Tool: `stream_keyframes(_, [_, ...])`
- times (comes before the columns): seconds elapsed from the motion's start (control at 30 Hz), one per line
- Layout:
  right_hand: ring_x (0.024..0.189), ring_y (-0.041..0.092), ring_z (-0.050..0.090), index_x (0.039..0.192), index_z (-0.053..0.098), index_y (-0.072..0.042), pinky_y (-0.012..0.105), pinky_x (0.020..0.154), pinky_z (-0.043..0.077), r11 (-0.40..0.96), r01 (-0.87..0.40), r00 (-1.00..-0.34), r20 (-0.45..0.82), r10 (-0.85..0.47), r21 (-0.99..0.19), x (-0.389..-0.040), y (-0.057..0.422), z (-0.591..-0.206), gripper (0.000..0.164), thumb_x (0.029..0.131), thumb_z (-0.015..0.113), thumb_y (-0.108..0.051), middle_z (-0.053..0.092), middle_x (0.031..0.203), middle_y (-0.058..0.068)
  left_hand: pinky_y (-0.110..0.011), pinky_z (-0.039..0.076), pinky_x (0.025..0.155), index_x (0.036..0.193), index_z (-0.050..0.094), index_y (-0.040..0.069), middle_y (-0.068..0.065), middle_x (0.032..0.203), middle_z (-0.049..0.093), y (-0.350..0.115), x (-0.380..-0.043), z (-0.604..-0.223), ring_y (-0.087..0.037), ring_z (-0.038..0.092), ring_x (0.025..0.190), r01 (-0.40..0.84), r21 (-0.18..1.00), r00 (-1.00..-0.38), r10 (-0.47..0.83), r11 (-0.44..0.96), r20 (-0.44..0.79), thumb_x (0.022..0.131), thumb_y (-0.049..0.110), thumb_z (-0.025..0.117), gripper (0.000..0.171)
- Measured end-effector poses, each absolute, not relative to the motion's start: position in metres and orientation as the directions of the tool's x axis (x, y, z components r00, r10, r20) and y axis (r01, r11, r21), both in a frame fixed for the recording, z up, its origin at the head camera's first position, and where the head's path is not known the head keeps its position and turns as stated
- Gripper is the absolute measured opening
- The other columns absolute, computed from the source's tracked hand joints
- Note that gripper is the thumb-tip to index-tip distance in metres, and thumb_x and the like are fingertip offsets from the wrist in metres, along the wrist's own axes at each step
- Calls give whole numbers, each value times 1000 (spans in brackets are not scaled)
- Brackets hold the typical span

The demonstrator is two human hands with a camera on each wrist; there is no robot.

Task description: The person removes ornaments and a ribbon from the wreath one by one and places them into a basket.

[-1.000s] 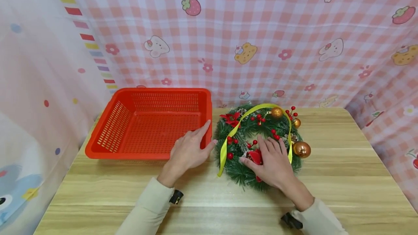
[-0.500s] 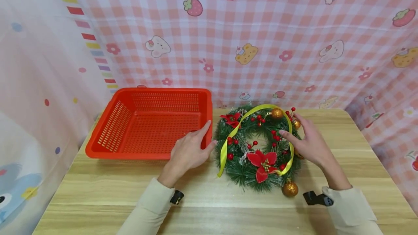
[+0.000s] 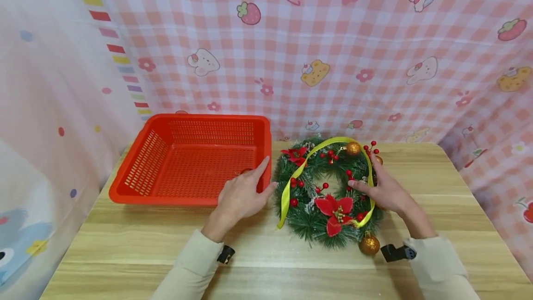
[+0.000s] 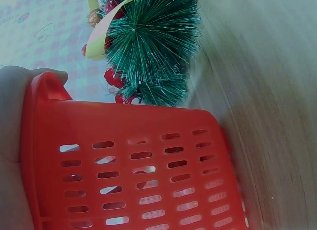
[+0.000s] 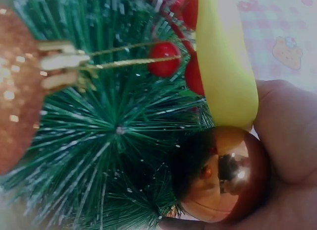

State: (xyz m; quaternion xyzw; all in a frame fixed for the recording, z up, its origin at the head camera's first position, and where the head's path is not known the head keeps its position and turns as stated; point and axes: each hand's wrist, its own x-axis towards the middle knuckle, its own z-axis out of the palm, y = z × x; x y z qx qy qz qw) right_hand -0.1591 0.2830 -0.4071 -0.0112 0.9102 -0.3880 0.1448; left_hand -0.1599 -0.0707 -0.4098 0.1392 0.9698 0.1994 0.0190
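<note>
A green wreath [image 3: 310, 226] lies on the table, with red poinsettias [image 3: 335, 212], red berries and gold baubles. A loose yellow ribbon [image 3: 285, 198] lies over it. At its right side my right hand [image 3: 387, 192] grips the edge, thumb on the upper side and fingers around the outside. In the right wrist view a shiny copper bauble [image 5: 223, 175] sits against the palm beside the ribbon. My left hand [image 3: 241, 198] rests with outstretched index finger and thumb on the corner of a red plastic basket [image 3: 189, 200]. Part of the fingers is hidden there.
A small brownish round thing [image 3: 245, 171] shows inside the basket, mostly hidden behind the left hand. One gold bauble [image 3: 369, 244] hangs onto the wooden table [image 3: 291, 277] at the wreath's front. A pink checked curtain [image 3: 283, 96] stands behind.
My right hand has moved from over the front poinsettia to the wreath's right side, uncovering the flower. The front gold bauble has come into view. My left hand stays in place.
</note>
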Motion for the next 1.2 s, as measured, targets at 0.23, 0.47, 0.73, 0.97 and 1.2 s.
stream_keyframes(0.23, [143,57,3,153,-26,-12,72,110,15,721,97,-956,-265,-123,-686,-149,277,-407,110,95,54,-60,-11,160,30,-30,36,42,157,25,32,-7,106,66,-71,-160,-410,-16,47,56,267,382,-960,279,885,24,97,58,48,69])
stream_keyframes(0.47, [140,61,13,151,-28,-6,70,109,22,758,173,-951,-307,-37,-629,-135,265,-405,110,95,47,-65,-3,156,38,-29,32,40,157,25,32,-8,115,67,-71,-159,-410,-16,45,50,266,393,-960,280,880,21,97,56,49,69])
stream_keyframes(0.73, [140,60,13,151,-24,0,69,110,21,780,195,-953,-303,7,-595,-119,251,-403,111,95,46,-66,-3,156,38,-29,35,42,157,25,31,-9,127,65,-71,-159,-410,-16,46,52,276,387,-957,288,880,29,97,56,50,70])
stream_keyframes(0.97, [134,62,26,151,-27,-4,70,101,35,802,217,-932,-362,0,-556,-109,248,-395,116,91,42,-75,7,154,42,-29,31,40,157,26,30,-9,121,66,-72,-159,-410,-16,44,48,291,388,-954,297,875,46,97,55,50,69])
stream_keyframes(1.2, [131,63,32,156,-11,0,71,96,38,841,162,-942,-334,-23,-517,-108,256,-383,112,92,45,-72,23,149,44,-28,29,39,158,25,30,-9,121,66,-72,-159,-411,-16,43,46,294,396,-953,300,870,47,98,54,50,69])
